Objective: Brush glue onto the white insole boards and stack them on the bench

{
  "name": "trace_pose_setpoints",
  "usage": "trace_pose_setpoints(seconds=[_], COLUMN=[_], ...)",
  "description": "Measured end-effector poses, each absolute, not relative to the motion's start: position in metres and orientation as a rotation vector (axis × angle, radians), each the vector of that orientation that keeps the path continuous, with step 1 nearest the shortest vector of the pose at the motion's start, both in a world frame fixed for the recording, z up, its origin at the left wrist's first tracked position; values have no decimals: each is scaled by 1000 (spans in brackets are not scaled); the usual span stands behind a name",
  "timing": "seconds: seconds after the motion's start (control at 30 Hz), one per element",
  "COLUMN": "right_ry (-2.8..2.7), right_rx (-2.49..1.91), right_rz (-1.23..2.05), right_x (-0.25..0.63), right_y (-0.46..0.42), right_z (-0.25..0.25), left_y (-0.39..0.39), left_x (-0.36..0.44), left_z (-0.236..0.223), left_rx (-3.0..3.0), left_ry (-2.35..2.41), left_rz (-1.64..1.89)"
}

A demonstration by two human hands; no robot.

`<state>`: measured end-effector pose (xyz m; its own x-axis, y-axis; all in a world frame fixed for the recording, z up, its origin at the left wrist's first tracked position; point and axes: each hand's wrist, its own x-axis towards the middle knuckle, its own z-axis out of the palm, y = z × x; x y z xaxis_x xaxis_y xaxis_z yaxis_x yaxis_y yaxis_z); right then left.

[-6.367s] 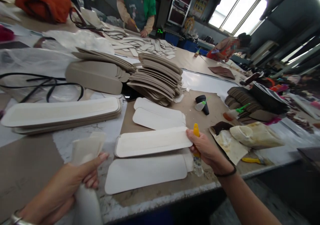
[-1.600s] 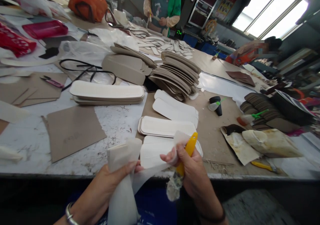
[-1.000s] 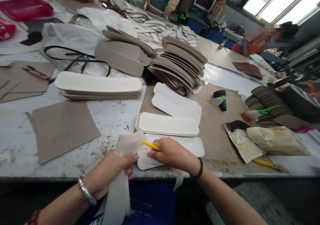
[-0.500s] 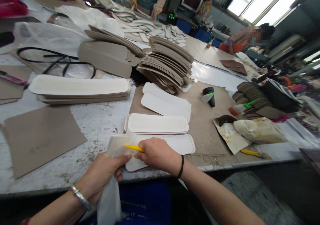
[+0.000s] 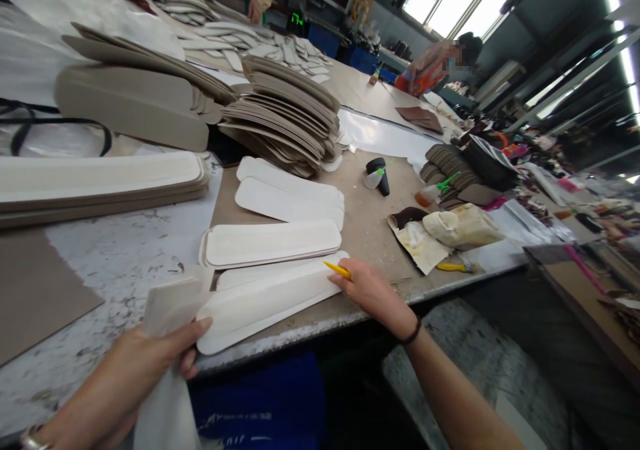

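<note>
My left hand (image 5: pixel 133 367) is closed on a sheaf of thin, pale, translucent strips (image 5: pixel 170 300), which hang below the fist at the lower left. My right hand (image 5: pixel 375 293) grips a brush by its yellow handle (image 5: pixel 337 269); its bristles are hidden in this view. The fingertips of that hand are at the right end of a long white panel with rounded corners (image 5: pixel 275 303), which lies near the table's front edge. The panel's left end meets my left thumb. Just behind lies a small stack of similar white panels (image 5: pixel 273 245).
Curved grey-brown panels (image 5: pixel 290 113) are piled farther back. A longer stack of white panels (image 5: pixel 100 177) is at left. To the right are a small squeeze bottle (image 5: pixel 374 179), a stained pouch (image 5: pixel 465 227) and another yellow brush (image 5: pixel 453 267). A co-worker's hand (image 5: pixel 256 10) shows across the table.
My right hand has moved from beside my left hand to the panel's far right end. A translucent strip it pulled from the sheaf earlier now appears laid along the panel. The view has turned right.
</note>
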<state>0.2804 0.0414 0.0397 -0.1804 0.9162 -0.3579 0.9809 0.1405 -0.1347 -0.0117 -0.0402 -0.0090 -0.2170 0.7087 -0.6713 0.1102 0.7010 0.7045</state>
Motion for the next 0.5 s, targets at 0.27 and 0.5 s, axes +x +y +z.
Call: trace_pose_setpoints(seconds=[0.27, 0.5], right_ry=[2183, 2205], right_rx=[1824, 1797], right_rz=[-391, -430], right_x=[272, 272], right_y=[55, 59], right_z=[38, 38], left_y=[-42, -42], left_x=[-11, -12], left_z=[-4, -12], left_rx=[657, 709], left_ry=[1686, 1709], left_rz=[579, 538])
